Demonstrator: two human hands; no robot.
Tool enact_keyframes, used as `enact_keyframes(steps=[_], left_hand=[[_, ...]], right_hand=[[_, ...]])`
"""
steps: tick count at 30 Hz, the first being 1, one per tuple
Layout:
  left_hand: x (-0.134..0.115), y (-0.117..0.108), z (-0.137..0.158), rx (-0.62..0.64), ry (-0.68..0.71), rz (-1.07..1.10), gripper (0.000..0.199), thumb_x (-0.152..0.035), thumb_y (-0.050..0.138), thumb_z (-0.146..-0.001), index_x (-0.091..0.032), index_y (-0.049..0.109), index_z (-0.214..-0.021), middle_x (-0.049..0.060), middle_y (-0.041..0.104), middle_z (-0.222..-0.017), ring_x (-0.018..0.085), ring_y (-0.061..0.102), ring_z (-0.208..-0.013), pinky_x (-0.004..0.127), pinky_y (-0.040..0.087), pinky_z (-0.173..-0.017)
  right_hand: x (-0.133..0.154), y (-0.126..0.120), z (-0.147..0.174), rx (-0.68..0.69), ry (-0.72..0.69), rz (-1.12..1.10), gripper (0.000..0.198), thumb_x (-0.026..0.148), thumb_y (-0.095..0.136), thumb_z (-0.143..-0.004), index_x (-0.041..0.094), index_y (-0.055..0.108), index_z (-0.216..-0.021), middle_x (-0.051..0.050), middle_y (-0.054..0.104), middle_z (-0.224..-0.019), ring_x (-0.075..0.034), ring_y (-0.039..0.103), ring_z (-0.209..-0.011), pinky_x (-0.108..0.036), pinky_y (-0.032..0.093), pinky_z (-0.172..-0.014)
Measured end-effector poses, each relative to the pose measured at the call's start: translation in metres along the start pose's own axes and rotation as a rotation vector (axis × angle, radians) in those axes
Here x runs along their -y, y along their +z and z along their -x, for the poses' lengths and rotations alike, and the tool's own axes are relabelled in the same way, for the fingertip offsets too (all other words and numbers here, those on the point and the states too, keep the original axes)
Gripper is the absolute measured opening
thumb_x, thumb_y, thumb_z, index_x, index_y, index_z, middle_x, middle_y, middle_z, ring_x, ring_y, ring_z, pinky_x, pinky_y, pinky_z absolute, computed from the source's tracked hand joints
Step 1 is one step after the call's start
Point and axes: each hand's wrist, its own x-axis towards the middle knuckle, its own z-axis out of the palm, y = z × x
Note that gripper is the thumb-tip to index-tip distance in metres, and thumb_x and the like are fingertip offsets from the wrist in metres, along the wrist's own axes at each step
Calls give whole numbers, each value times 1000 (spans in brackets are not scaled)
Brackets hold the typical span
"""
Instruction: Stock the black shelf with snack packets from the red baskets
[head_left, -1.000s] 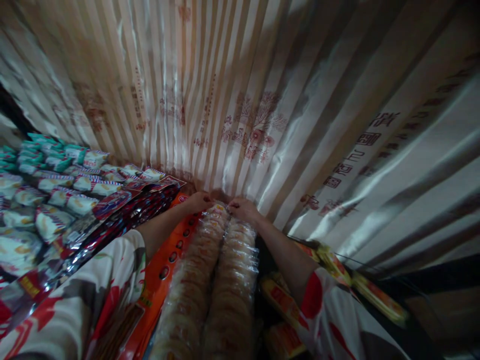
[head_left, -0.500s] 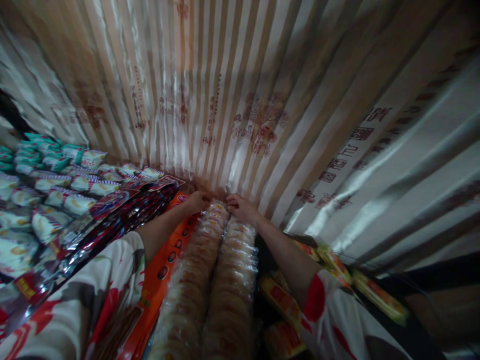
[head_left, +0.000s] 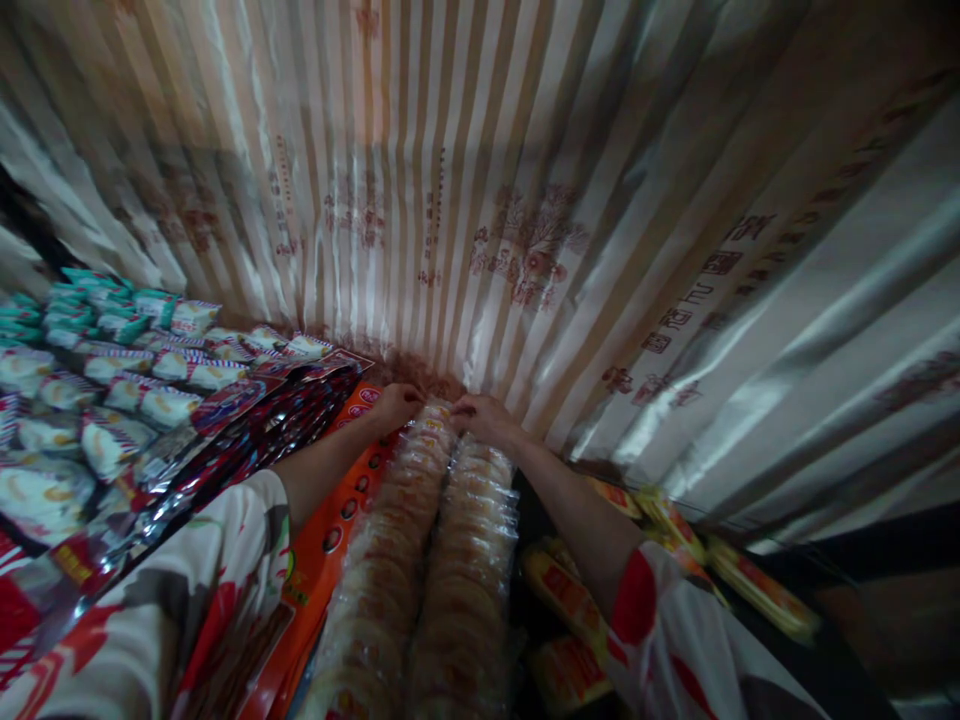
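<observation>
Two long rows of round flat pastries in clear wrappers run away from me, a left row and a right row, standing on edge against each other. At the far end of the left row is a wrapped pastry. My left hand pinches at its left edge, fingers closed. From the other side my right hand has thumb and fingers pressed together at its right edge, above the far end of the right row. The fingertips are dim and small, and the wrapper between them is partly hidden.
Left of the rows lie orange packets, dark red shiny packets, and many white snack bags with green bags behind. Yellow packs lie on the right. A striped, printed sheet hangs behind everything.
My right hand has shifted slightly left, its fingers closer to the end of the left row. The left hand stays nearly in place. The view has moved a little.
</observation>
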Motion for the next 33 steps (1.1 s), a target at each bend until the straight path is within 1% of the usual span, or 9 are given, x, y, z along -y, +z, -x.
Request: enact_keyframes(steps=[4,7,10,12,16,20,26,28,33], left_hand=[[-3,1,3,-21,-16,-6,22,-12,52,-76,-12,71,-88,-1,65,-65,7,51,-52,16,39,-49],[-2,4,4,-28,-30,-26,22,-14,52,-77,-13,69,-91,0,66,-69,8,52,-52,16,38,-48],[2,1,6,-57,-26,-59,22,-17,56,-77,-13,67,-95,3,67,-78,10,56,-62,16,39,-53],[5,-3,7,-56,-14,-83,18,-20,57,-77,-13,66,-90,3,67,-79,11,57,-68,17,40,-56],[10,-12,10,63,21,-97,18,-27,56,-77,-14,66,-71,-1,62,-62,11,54,-59,17,38,-52],[13,-15,15,170,62,-74,7,-16,59,-70,-15,66,-69,-4,62,-61,9,55,-58,15,40,-53],[11,-7,23,85,68,-71,15,-11,54,-70,-14,67,-77,-1,65,-70,10,57,-67,17,42,-60],[9,-4,26,58,57,-69,15,-11,54,-70,-14,67,-77,-1,65,-69,11,57,-67,17,42,-60],[5,-3,29,-10,16,-56,16,-11,52,-73,-13,66,-79,-1,63,-63,10,56,-64,16,41,-57]], right_hand=[[4,-2,1,37,39,-5,15,30,63,-75,21,70,-85,-1,70,-79,-14,61,-74,-22,45,-66],[6,-2,2,67,23,-18,16,29,59,-78,18,71,-81,-2,69,-75,-14,60,-71,-21,43,-63],[5,-1,2,53,-26,-11,19,31,59,-78,17,71,-84,-2,69,-77,-13,60,-72,-21,41,-62],[4,-2,1,37,-67,15,21,34,60,-78,18,72,-84,-2,69,-76,-13,59,-72,-21,41,-64],[5,-5,1,22,-159,62,23,38,61,-78,19,72,-83,-2,69,-77,-14,59,-73,-22,41,-66],[6,-9,5,9,-208,105,20,36,64,-76,19,72,-83,-3,69,-79,-14,59,-76,-23,42,-72],[11,-14,14,-90,-209,141,15,32,64,-78,22,71,-86,-2,69,-85,-14,60,-85,-27,40,-88],[13,-15,18,-85,-189,109,16,33,62,-80,21,71,-88,-2,69,-87,-14,60,-84,-26,42,-84],[21,-11,23,47,-94,23,15,30,62,-79,21,70,-87,0,71,-80,-13,63,-74,-21,45,-67]])
